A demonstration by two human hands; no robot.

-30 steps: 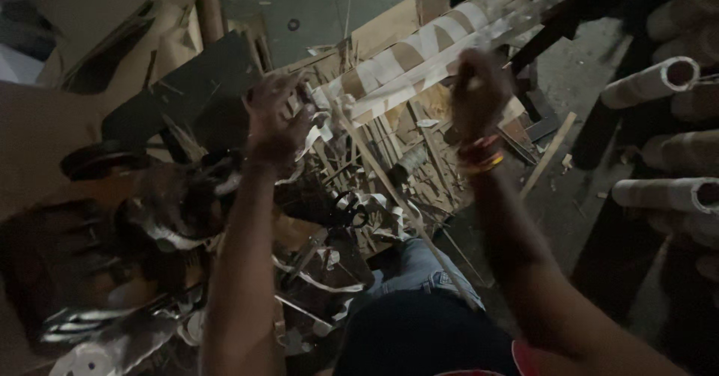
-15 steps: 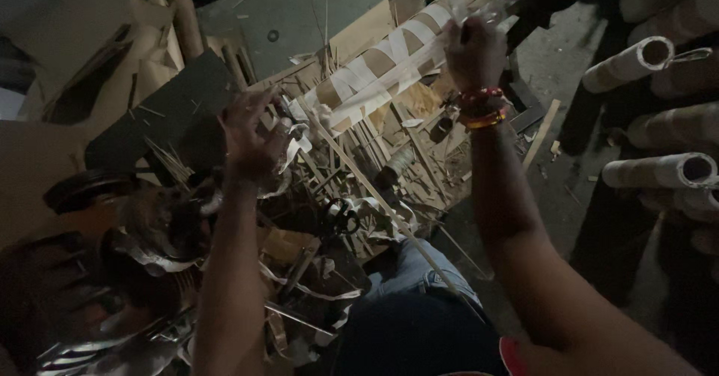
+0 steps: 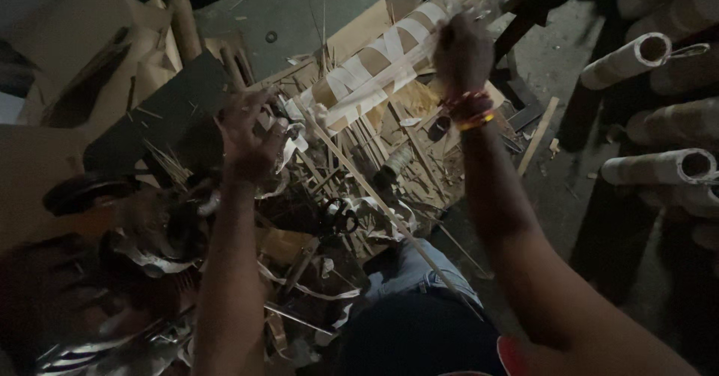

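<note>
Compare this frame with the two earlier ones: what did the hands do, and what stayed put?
The left hand slid slightly left and lower, fingers curled around white strip near the bundle's lower end. The right hand stayed raised, fist closed at the upper end of the taped bundle. Nothing was visibly let go or newly gripped. The tubes at right and the scrap pile are unchanged.

We see the left hand (image 3: 251,140) left of the right hand (image 3: 463,55) — the wrapped pole (image 3: 374,69) slants between them above the stick heap (image 3: 352,189) — with cardboard (image 3: 82,54) far left and tubes (image 3: 659,114) stacked right.
</note>
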